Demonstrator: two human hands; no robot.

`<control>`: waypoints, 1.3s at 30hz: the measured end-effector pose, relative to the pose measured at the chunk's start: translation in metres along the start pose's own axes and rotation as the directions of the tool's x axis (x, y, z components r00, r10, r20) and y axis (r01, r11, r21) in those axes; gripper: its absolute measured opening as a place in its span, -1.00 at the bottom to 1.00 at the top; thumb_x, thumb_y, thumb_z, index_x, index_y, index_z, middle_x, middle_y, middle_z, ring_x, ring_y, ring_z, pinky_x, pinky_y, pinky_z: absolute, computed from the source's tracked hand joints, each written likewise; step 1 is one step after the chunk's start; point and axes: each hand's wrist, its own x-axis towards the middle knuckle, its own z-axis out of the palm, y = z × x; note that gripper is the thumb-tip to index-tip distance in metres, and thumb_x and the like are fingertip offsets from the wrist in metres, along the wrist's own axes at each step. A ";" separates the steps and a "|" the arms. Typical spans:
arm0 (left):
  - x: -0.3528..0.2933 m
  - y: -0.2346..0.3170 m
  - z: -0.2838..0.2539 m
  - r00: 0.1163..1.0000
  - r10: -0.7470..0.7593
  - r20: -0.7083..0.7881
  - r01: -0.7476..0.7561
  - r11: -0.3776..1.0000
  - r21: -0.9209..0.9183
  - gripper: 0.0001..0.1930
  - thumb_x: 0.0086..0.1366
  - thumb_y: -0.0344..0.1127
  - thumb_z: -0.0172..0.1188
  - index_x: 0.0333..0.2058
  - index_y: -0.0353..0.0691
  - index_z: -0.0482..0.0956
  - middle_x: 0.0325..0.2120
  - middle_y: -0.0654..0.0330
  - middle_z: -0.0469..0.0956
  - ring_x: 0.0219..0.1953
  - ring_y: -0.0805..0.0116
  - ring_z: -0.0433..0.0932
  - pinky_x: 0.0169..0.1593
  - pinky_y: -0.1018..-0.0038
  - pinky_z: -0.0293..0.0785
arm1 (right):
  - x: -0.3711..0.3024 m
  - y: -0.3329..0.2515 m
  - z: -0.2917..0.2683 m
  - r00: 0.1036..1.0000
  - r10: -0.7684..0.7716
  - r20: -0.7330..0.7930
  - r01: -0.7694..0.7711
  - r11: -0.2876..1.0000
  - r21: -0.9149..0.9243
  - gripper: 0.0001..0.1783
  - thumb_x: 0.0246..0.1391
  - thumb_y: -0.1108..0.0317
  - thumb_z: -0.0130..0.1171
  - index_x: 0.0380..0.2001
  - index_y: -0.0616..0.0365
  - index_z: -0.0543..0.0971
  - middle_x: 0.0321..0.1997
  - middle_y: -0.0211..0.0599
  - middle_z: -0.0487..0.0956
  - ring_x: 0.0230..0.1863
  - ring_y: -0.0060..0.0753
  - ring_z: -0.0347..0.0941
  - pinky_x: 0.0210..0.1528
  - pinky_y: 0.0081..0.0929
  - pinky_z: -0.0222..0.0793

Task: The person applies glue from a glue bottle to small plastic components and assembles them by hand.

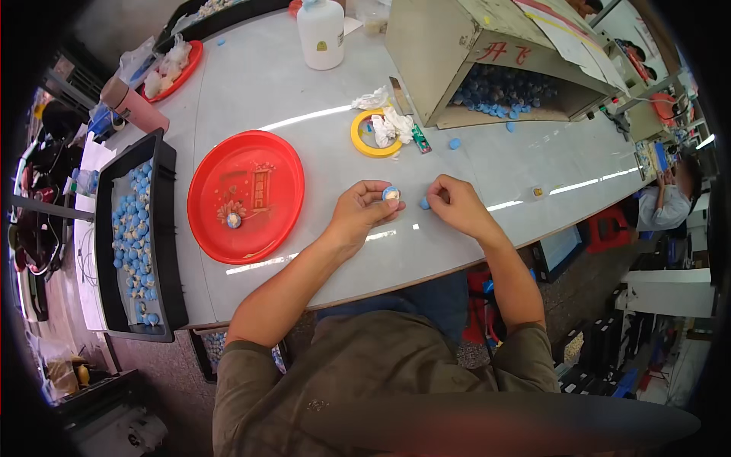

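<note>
My left hand [358,212] pinches a small round blue-and-cream piece [391,193] between thumb and fingers, just above the table. To its right, my right hand [460,207] is closed, with a small blue cap-like piece [425,203] at its fingertips; the fingers hide part of that piece. On the left, a round red tray [207,190] carries one similar round piece [234,220]. Beyond my hands, a loose blue piece [454,143] lies on the table, and a small yellowish piece [537,192] sits farther right.
A black crate [169,228] of blue-and-cream balls stands at the left edge. A metal box [426,68] at the back holds many blue pieces [506,91]. Yellow tape [358,137], crumpled tissue [392,126], a white bottle [321,34] and a pink flask [135,107] stand around. Another person [661,204] sits far right.
</note>
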 end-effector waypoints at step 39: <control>0.001 -0.007 0.001 0.996 0.076 -0.043 -0.078 0.995 -0.054 -0.64 0.21 -0.44 0.30 -0.08 -0.31 0.36 -0.23 0.09 0.56 -0.16 0.33 0.61 -0.06 0.48 0.58 | -0.007 -0.031 0.054 0.940 -0.189 -0.283 0.308 0.825 0.474 -0.73 0.18 0.46 0.15 -0.05 0.29 0.55 -0.24 -0.38 0.53 -0.22 -0.60 0.47 -0.12 -0.64 0.40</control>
